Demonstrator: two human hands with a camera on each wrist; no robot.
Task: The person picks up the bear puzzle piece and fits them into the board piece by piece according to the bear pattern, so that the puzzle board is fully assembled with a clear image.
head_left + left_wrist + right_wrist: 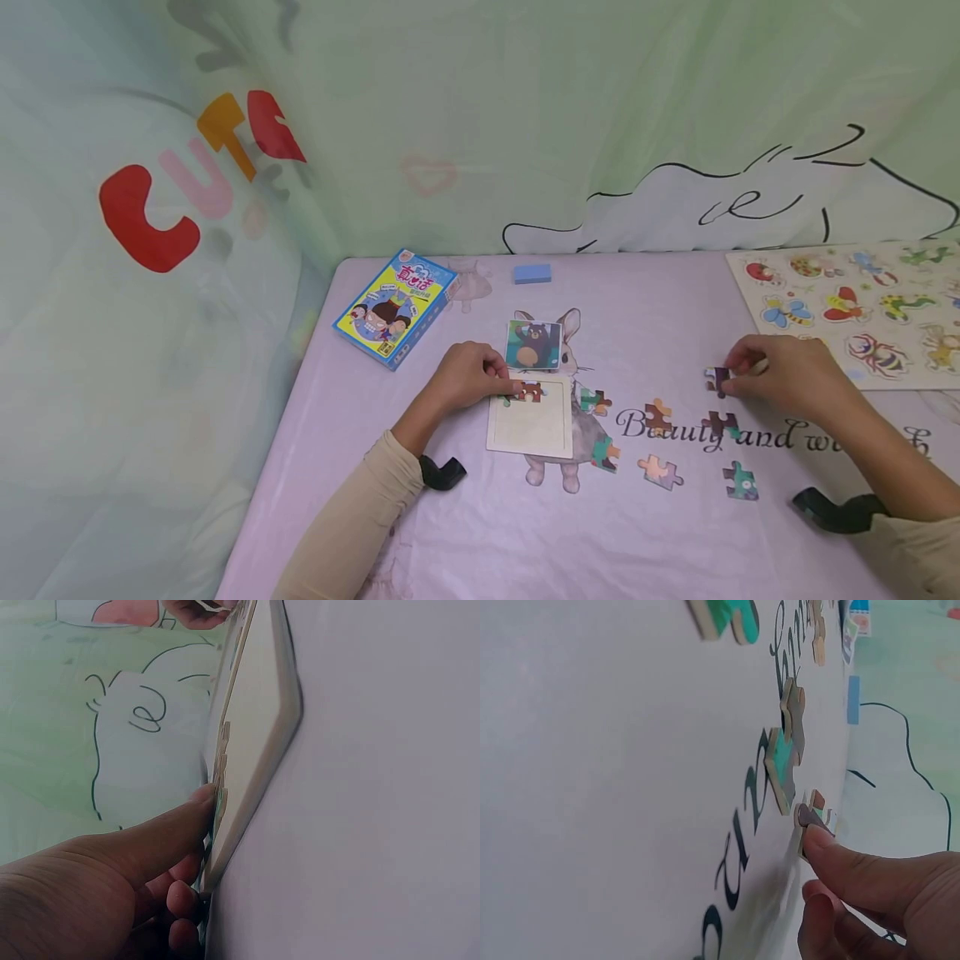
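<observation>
Puzzle board (528,429): likely light, stiff; left hand (471,372) holds its upper-left edge, thumb on top, fingers curled. Right hand (789,377) pinches a puzzle piece (717,382) well right of it: probably featherlight, rigid; grip edges.

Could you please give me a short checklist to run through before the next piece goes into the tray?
1. Piece held: the right hand pinches one puzzle piece. Ok.
2. Tray steadied: the left hand touches the tray at its far left corner. Ok.
3. Room left: the tray's near part is bare. Ok.
4. Picture in sight: the bear card lies face up just beyond the tray. Ok.
5. All pieces placed: several loose pieces lie to the tray's right. Not ok.
6. Held piece's spot: fingers cover part of its print. Cannot tell.
</observation>
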